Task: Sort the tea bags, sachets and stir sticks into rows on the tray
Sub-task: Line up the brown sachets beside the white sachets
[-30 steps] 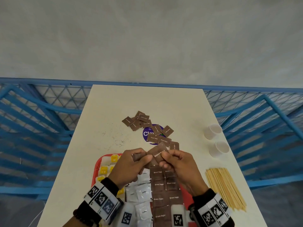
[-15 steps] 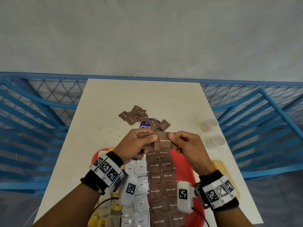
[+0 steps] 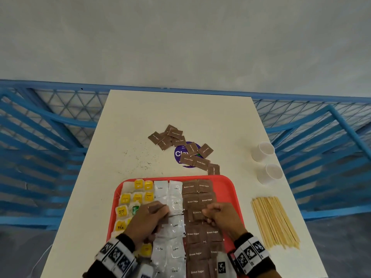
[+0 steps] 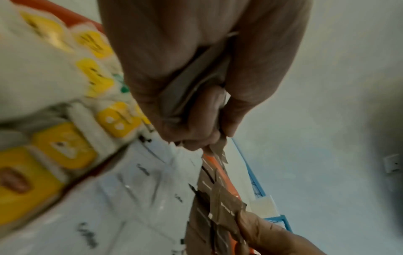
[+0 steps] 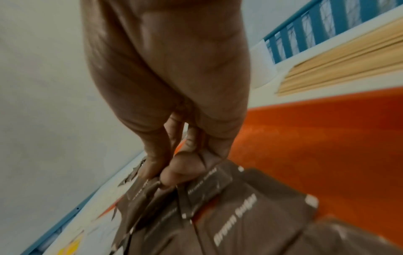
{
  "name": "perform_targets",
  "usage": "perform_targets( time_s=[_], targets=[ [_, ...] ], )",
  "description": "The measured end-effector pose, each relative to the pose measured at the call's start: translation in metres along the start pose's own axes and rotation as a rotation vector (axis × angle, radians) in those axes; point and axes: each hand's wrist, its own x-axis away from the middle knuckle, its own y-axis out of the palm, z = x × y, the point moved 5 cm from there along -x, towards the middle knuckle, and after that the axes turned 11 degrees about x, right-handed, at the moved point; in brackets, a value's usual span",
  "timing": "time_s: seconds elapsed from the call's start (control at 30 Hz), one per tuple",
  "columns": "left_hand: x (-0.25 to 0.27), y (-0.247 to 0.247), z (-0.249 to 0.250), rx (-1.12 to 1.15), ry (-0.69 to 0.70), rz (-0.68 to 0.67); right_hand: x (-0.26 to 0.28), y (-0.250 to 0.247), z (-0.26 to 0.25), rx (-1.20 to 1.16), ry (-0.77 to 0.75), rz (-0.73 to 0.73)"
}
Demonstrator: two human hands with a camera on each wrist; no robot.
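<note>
Beyond both hands, loose brown sachets [image 3: 190, 149] lie scattered on the desk [image 3: 128, 125] over a purple sticker [image 3: 178, 153]. Two white cups [image 3: 267, 163] stand out past the right hand [image 3: 220, 219], and the stir sticks [image 3: 275, 221] lie just outside it, off the red tray [image 3: 226, 181]. That hand pinches a brown sugar sachet [image 5: 165, 191] down on the brown rows [image 3: 200, 233]. The left hand [image 3: 146, 221] grips a small stack of brown sachets [image 4: 191, 89] over the white coffee sachets [image 3: 172, 227], with yellow tea bags [image 3: 130, 199] beside it.
</note>
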Motion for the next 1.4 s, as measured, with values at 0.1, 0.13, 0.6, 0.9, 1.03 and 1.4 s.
perform_targets(
  time_s=[0.1,0.13,0.6,0.9,1.03,1.4],
  targets=[
    [0.008,-0.015,-0.011,0.011,-0.033,0.008,-0.012,0.009,0.013,0.032,0.057,0.057],
    [0.008,-0.017,-0.013,0.015,-0.038,0.013,-0.014,0.011,0.014,0.045,0.067,0.07],
    [0.015,0.026,0.014,0.198,-0.061,-0.321,0.041,0.014,-0.073,0.282,-0.378,-0.03],
    [0.02,0.033,0.043,0.111,0.1,-0.339,0.058,-0.006,-0.088,0.156,-0.391,-0.123],
    [0.019,0.032,0.045,0.168,0.093,-0.313,0.064,-0.008,-0.089,-0.061,-0.345,-0.155],
    [0.026,0.053,0.041,0.076,0.146,-0.239,0.062,-0.018,-0.074,-0.131,-0.376,0.041]
  ],
)
